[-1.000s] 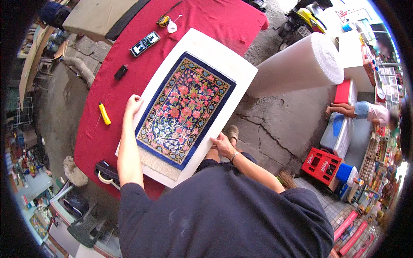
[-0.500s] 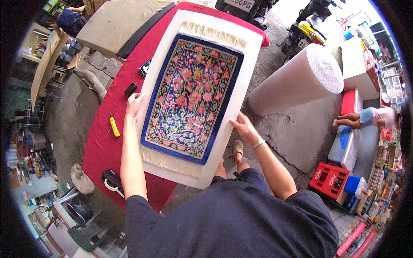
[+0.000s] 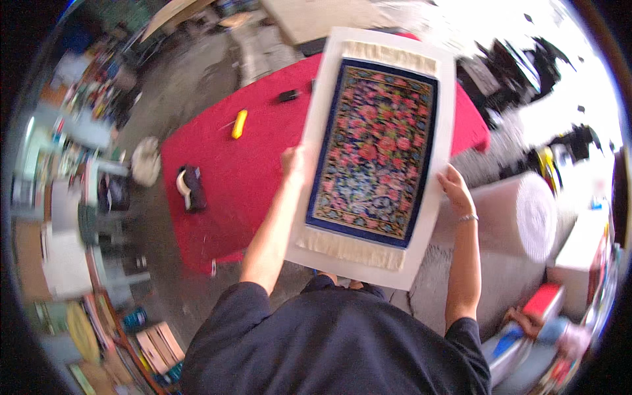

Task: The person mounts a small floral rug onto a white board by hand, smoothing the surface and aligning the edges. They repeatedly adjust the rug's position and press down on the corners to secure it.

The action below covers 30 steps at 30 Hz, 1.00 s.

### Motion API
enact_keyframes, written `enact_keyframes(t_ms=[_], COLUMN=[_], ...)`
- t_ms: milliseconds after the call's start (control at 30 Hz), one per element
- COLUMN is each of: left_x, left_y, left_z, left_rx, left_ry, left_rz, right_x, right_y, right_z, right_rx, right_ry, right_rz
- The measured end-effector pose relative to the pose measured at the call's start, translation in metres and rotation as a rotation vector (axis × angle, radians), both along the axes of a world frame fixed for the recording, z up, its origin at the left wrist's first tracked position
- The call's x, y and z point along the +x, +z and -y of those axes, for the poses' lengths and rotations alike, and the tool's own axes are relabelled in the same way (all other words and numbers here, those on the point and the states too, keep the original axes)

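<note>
Both my hands hold a white board (image 3: 315, 164) by its two long sides, up over the red-covered table. A small fringed rug (image 3: 378, 148) with a blue border and a pink floral pattern lies flat on the board. My left hand (image 3: 293, 162) is closed on the left edge, its fingers blurred and partly behind the board. On the right edge, my right hand (image 3: 455, 184) grips with the thumb in front. Left of the board, a yellow utility knife (image 3: 239, 124), a small black box (image 3: 288, 96) and a black tape dispenser (image 3: 191, 187) rest on the red cloth (image 3: 224, 158).
A big roll of bubble wrap (image 3: 507, 214) lies on the floor at the right. Motorbikes (image 3: 520, 72) stand at the far right, and another person (image 3: 553, 329) is at the lower right. A beige padded slab (image 3: 322, 20) is beyond the table.
My view has turned left, so the table and floor things appear shifted. The board with the rug stays in both hands and appears farther right, tilted less.
</note>
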<state>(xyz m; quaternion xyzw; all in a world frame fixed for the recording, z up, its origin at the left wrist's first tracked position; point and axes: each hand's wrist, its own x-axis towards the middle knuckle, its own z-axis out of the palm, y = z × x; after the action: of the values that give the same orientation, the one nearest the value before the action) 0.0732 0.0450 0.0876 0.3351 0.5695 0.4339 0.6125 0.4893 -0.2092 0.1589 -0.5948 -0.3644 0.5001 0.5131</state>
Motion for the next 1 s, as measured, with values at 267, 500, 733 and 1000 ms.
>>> enact_keyframes(t_ms=[267,500,733,1000], left_x=[-0.089,-0.138,-0.14,-0.149], left_y=[-0.021,-0.042,-0.072,-0.107], left_z=[0.07,0.096,0.09,0.087], left_rx=[-0.023,0.024,-0.196,-0.146], left_ry=[0.31,0.579,0.715,0.782], left_rz=[-0.183,0.001,-0.349,-0.542], right_x=[-0.02,-0.074,-0.107,-0.142], right_y=[-0.002,-0.092,-0.176,-0.194], right_z=[-0.093,-0.192,-0.254,-0.27], right_rx=[-0.024,-0.018,-0.048,-0.018], right_ry=[0.354,0.385,0.386,0.437], right_rz=[0.032,0.12,0.307,0.732])
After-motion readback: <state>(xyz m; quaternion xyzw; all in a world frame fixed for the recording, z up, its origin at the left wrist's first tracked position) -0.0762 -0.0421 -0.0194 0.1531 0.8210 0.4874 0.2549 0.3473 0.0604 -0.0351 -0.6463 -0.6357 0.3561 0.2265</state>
